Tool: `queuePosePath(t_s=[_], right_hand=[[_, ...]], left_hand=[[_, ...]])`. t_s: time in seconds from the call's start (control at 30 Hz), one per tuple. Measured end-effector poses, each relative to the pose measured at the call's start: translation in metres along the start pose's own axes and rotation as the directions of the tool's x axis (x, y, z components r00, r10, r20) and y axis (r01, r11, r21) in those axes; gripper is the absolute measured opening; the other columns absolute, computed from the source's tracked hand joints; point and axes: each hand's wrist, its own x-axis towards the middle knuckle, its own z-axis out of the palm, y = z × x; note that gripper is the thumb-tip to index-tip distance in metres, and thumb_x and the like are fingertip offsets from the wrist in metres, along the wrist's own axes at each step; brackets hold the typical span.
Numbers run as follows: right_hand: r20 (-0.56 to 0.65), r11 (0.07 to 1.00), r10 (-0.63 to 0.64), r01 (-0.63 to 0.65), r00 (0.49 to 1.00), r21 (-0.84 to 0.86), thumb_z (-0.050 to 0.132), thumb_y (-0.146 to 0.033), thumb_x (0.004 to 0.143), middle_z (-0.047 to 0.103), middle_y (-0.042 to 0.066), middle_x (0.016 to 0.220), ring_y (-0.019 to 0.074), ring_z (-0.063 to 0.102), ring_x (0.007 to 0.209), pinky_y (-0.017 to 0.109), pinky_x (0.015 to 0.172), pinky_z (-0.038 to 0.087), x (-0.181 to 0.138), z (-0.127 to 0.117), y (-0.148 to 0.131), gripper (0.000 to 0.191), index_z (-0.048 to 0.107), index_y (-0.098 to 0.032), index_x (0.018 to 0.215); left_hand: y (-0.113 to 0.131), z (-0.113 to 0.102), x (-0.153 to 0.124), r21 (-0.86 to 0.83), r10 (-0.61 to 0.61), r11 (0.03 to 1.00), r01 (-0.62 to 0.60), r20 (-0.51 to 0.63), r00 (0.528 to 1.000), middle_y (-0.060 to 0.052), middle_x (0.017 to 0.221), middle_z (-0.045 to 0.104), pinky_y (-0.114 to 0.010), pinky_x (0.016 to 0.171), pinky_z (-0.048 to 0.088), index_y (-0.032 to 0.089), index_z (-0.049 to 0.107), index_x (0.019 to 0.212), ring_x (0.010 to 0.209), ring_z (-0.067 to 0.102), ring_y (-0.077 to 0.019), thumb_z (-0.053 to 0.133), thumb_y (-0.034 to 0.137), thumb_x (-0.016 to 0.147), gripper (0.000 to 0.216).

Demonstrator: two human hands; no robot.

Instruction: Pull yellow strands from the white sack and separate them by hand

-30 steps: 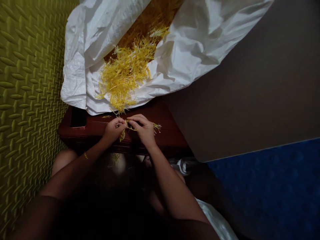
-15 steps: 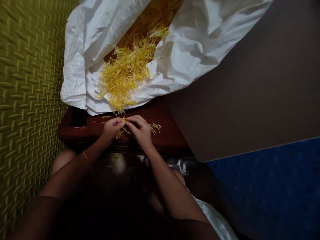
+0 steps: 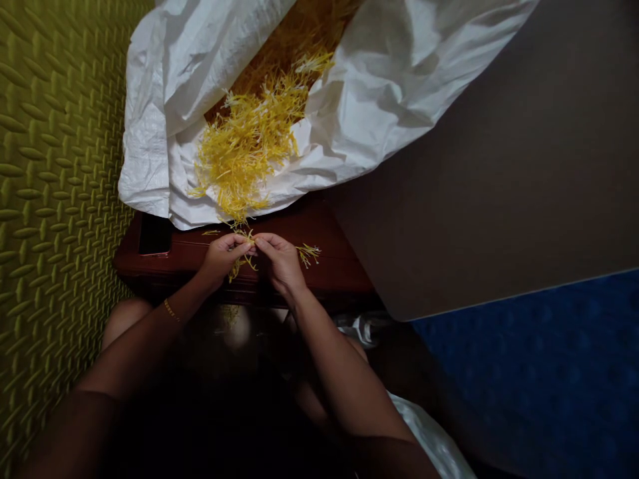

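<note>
My left hand [image 3: 221,258] and my right hand [image 3: 282,263] meet fingertip to fingertip above a dark red-brown surface [image 3: 332,233]. Both are closed in a pinch on a small sprig of thin yellow strands [image 3: 248,236], partly hidden by the fingers. More strands [image 3: 238,266] hang just below, between the hands. Close to the right hand's outer side lies a small bunch of yellow strands with white tips [image 3: 308,253]. Beyond the hands, a heap of similar yellow strands [image 3: 249,140] spills from the mouth of a white woven sack [image 3: 379,120].
A dark, phone-like slab [image 3: 154,234] rests at the surface's left end. Yellow mat with raised treads [image 3: 54,173] stands along the left. A large brown panel [image 3: 479,199] fills the right, with blue textured material [image 3: 539,359] below it. Whitish plastic [image 3: 429,432] lies low right.
The right hand's fingers have drawn in tighter against the left fingertips, and its raised index finger has come down. The view has shifted slightly; the heap and sack look the same.
</note>
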Motion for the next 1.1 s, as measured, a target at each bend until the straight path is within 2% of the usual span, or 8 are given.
queuePosePath(t_s=[0.2,0.33,0.47,0.57,0.73,0.9,1.0,1.1], right_hand=[[-0.02,0.996,0.061,-0.06,0.998,0.062,0.075,-0.041,0.058,0.065,-0.001,0.068,0.0115,0.059,0.063,0.03,0.073,0.054,-0.003,0.002,-0.001,0.027,0.065,-0.021,0.073],[-0.072,1.0,-0.029,0.029,0.997,-0.002,0.072,-0.04,0.063,0.066,-0.001,0.069,0.0116,0.06,0.063,0.029,0.072,0.053,-0.002,0.003,0.001,0.025,0.065,-0.02,0.075],[-0.018,0.988,-0.101,0.098,0.995,-0.121,0.071,-0.035,0.064,0.068,-0.001,0.075,0.0129,0.061,0.067,0.03,0.073,0.053,-0.001,0.002,0.001,0.024,0.066,-0.021,0.083],[0.008,0.994,-0.071,0.071,0.997,-0.081,0.072,-0.034,0.063,0.067,-0.001,0.073,0.0124,0.06,0.066,0.03,0.072,0.053,-0.001,0.001,-0.001,0.024,0.066,-0.021,0.082],[0.019,0.997,0.049,-0.05,0.999,0.058,0.074,-0.037,0.061,0.065,-0.002,0.069,0.0111,0.06,0.064,0.03,0.075,0.054,-0.001,-0.002,-0.005,0.023,0.064,-0.021,0.073],[0.011,0.989,0.098,-0.098,0.995,0.112,0.073,-0.037,0.063,0.066,-0.001,0.07,0.0115,0.062,0.067,0.031,0.079,0.054,-0.001,-0.003,0.0,0.023,0.062,-0.021,0.075],[-0.032,0.997,0.036,-0.033,0.999,0.069,0.069,-0.039,0.067,0.066,0.0,0.075,0.012,0.063,0.068,0.031,0.075,0.055,0.005,-0.005,0.006,0.024,0.059,-0.021,0.079],[-0.184,0.991,-0.136,0.135,0.974,-0.014,0.063,-0.042,0.072,0.067,0.001,0.08,0.0109,0.063,0.067,0.027,0.065,0.055,0.017,-0.022,0.004,0.026,0.056,-0.022,0.087]], left_hand=[[-0.001,0.001,0.002,0.006,-0.007,1.0,0.007,-0.003,1.0,0.001,0.069,0.063,-0.024,0.071,0.047,0.014,0.061,0.072,0.068,0.058,-0.0092,0.07,0.032,0.064,0.022],[-0.005,0.002,0.002,0.04,0.018,0.999,-0.016,-0.037,0.999,0.0,0.07,0.063,-0.024,0.071,0.046,0.014,0.062,0.071,0.068,0.057,-0.0098,0.068,0.033,0.065,0.02],[-0.006,0.004,0.0,0.145,0.093,0.987,-0.075,-0.123,0.988,0.0,0.07,0.062,-0.022,0.069,0.044,0.014,0.061,0.071,0.068,0.054,-0.0096,0.063,0.03,0.068,0.016],[-0.003,0.004,-0.001,0.197,0.124,0.975,-0.103,-0.099,0.987,0.0,0.069,0.061,-0.022,0.069,0.043,0.014,0.061,0.069,0.068,0.053,-0.0095,0.061,0.027,0.069,0.013],[0.002,0.003,0.0,0.151,0.1,0.983,-0.102,0.022,0.995,0.0,0.069,0.059,-0.025,0.072,0.044,0.013,0.059,0.071,0.068,0.054,-0.0103,0.06,0.026,0.07,0.013],[-0.002,0.003,0.007,0.093,0.086,0.992,-0.087,0.013,0.996,-0.001,0.072,0.06,-0.024,0.073,0.042,0.014,0.059,0.071,0.07,0.053,-0.0097,0.062,0.026,0.069,0.013],[-0.007,0.006,0.008,0.081,0.067,0.995,-0.065,-0.017,0.998,-0.001,0.074,0.06,-0.024,0.071,0.042,0.014,0.059,0.072,0.07,0.053,-0.0098,0.062,0.028,0.069,0.015],[-0.011,0.011,0.004,0.113,0.021,0.993,-0.012,-0.076,0.997,0.0,0.072,0.059,-0.022,0.067,0.041,0.014,0.06,0.074,0.068,0.051,-0.0091,0.062,0.03,0.07,0.017]])
